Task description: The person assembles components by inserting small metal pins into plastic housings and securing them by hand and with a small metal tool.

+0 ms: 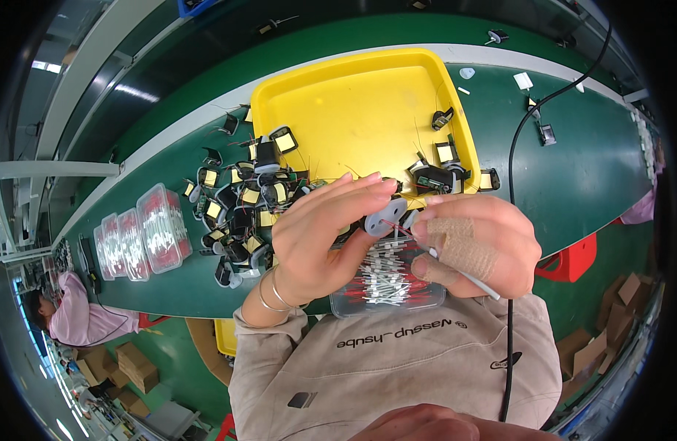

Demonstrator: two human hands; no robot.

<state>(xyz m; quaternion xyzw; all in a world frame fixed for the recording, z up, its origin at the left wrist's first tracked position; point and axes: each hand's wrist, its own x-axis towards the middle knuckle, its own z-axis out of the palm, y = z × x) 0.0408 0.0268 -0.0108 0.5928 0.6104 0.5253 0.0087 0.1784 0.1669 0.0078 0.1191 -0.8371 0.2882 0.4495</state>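
My left hand (320,231), with thin bangles at its wrist, is closed on a round grey plastic part (385,218) that has small holes in its face. My right hand (489,242), two fingers wrapped in tan tape, pinches a slim white-tubed piece with a red wire (476,283). The red wire's end meets the face of the grey part; whether it passes into a hole I cannot tell. Beneath both hands is a clear plastic box (342,305) full of similar white pieces with red wires.
A yellow tray (353,92) lies beyond my hands, with several black parts along its near right side. Left of it is a heap of small black parts with yellow pads (243,220). Filled clear boxes (162,228) stand further left. A black cable (512,191) hangs at right.
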